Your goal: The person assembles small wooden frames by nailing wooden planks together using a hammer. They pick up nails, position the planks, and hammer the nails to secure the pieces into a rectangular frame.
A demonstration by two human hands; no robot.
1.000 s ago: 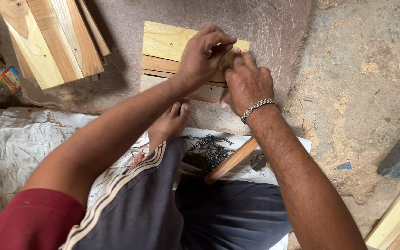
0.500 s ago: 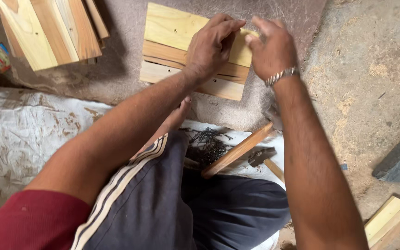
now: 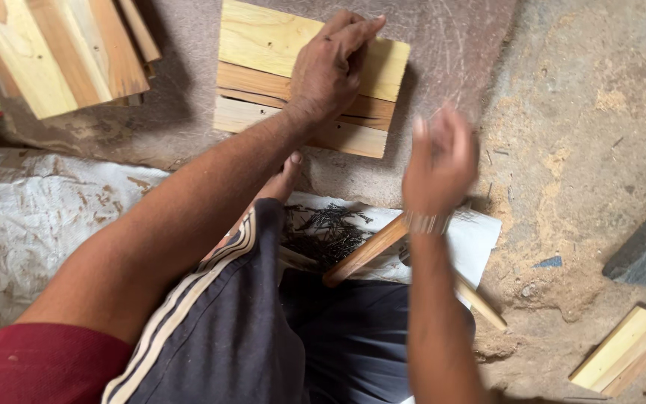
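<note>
Head view: the left hand (image 3: 330,67) presses palm-down, fingers nearly flat, on a small panel of pale wooden slats (image 3: 263,45) lying on the ground ahead of the knees; the right hand (image 3: 439,161), blurred and half open, grips nothing and hangs off the panel's right edge, above a wooden handle (image 3: 364,251) and a dark heap of nails (image 3: 323,232) on white sheeting (image 3: 480,236). Half a second earlier both hands sat together on the panel's top corner; the right has since drawn back toward the body.
</note>
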